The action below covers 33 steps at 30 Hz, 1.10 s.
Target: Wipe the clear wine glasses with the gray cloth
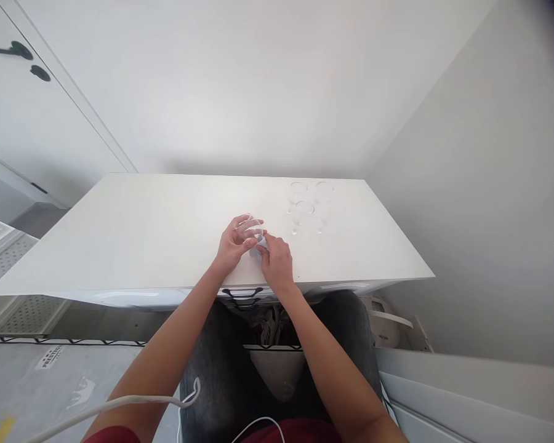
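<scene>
We grip one clear glass (252, 229) with both hands' fingers (240, 237) closed around it, three glasses (310, 200) standing just right of it on the surface (143, 234).

A white counter (143, 240) stands against pale walls, with three clear glasses (310, 200) grouped near its far right corner. A white door (23, 111) with a black handle (13, 50) is at the far left. White cables (120, 403) trail across the grey floor (23, 381) below.
</scene>
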Available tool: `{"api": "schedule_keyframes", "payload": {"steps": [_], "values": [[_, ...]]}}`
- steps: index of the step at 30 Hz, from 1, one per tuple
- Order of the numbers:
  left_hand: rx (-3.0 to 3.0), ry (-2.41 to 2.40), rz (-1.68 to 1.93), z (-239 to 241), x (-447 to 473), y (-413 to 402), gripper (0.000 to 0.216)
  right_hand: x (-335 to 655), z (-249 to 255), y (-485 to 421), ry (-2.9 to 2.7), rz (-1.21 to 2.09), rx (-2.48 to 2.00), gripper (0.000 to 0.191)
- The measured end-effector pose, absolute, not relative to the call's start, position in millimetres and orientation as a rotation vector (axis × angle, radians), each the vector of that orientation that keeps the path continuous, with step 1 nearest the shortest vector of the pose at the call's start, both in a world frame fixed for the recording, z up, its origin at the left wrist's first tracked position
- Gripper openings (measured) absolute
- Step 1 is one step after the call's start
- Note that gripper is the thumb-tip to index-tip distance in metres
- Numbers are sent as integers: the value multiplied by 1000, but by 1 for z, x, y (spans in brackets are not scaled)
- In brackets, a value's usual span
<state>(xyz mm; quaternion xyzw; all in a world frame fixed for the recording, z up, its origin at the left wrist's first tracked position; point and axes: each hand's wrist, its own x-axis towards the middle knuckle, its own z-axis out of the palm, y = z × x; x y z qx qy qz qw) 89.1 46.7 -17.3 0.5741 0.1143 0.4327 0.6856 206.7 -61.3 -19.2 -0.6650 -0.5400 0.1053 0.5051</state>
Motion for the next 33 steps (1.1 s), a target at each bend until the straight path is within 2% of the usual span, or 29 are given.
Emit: {"api": "schedule_keyframes", "payload": {"steps": [7, 12, 16, 18, 23, 25, 28, 33], "values": [[1222, 297, 1150, -13, 87, 51, 61, 221, -12, -72, -398, 471, -1204, 37], [1254, 264, 1044, -9, 86, 48, 65, 212, 0, -63, -435, 980, -886, 38], [1315, 268, 952, -10, 87, 44, 72, 202, 0, -52, -340, 1153, -958, 32], [1338, 261, 925, -11, 87, 44, 73, 201, -2, -51, -316, 1096, -1090, 30], [1400, 257, 899, -9, 88, 45, 67, 199, -7, -63, -768, 326, -1360, 21], [1415, 271, 900, -8, 88, 45, 65, 198, -9, -65, -867, 225, -1383, 19], [1422, 292, 908, -8, 88, 46, 60, 193, -9, -63, -761, 358, -1390, 22], [1364, 255, 911, -7, 87, 45, 56, 189, -1, -52, -323, 887, -1140, 28]]}}
